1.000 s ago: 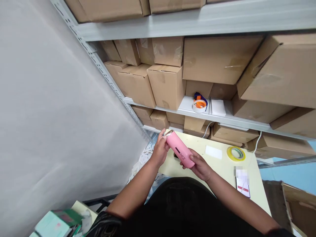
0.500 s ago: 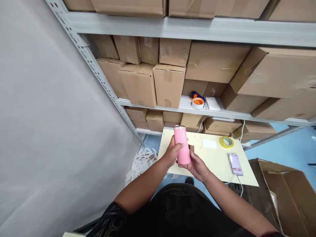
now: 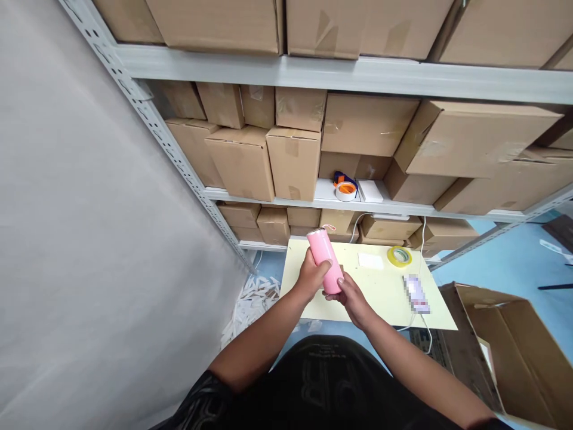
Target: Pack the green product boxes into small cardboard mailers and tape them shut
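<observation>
A pink cylindrical bottle [image 3: 326, 263] with a silvery rim and a thin pink loop at its upper end is held over the table, tilted to the left. My left hand [image 3: 313, 273] wraps around its middle, the thumb across the front. Around the lower end, my right hand [image 3: 352, 298] is closed, thumb on the side and fingers under the base. Part of a small brown thing [image 3: 341, 269] shows behind the bottle; its kind is hidden.
On the pale yellow table [image 3: 380, 304] lie a roll of yellow tape [image 3: 399, 256], a white card [image 3: 370, 261] and a blurred phone-like item [image 3: 416, 294]. Shelves of cardboard boxes [image 3: 293, 164] stand behind. An open carton [image 3: 514, 346] is at right, white scraps [image 3: 250, 304] at left.
The bottle has tilted further left, and its pink loop has come into view at the top. My right hand has shifted its hold at the lower end. The camera view has moved slightly.
</observation>
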The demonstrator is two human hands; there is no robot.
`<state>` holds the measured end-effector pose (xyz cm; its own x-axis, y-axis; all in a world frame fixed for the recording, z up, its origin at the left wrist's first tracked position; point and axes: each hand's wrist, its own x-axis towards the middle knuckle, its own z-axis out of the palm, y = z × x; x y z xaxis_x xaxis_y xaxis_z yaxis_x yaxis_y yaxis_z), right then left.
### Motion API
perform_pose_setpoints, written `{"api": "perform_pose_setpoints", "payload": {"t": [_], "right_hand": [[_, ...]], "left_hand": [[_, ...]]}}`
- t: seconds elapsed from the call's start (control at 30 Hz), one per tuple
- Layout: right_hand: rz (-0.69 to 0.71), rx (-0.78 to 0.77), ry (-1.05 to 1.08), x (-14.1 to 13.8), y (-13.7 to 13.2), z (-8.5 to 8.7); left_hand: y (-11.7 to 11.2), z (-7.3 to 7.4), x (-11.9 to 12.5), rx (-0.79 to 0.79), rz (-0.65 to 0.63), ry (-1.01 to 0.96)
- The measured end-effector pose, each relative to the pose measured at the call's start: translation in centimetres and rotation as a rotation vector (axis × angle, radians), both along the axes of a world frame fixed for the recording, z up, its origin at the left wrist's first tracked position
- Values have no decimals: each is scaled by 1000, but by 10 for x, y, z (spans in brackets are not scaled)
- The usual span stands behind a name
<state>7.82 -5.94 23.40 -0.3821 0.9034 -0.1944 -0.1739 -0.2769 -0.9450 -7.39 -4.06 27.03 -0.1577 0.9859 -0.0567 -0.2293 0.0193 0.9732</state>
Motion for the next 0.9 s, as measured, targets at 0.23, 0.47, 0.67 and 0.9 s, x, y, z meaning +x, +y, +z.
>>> {"api": "perform_pose_setpoints", "payload": {"t": [0.23,0.47,0.67,0.9], "right_hand": [[-55,17,30,37,10,-1],[-30,-104,127,67,19,-8],[229,-255,283,87,21,11],[-171,106,-34,86,22,2]], "left_hand": [[7,6,39,46,-5,-7],[7,9,70,-26,231,-31],[4,22,86,19,123,42],[8,11,89,-40,167,87]]}}
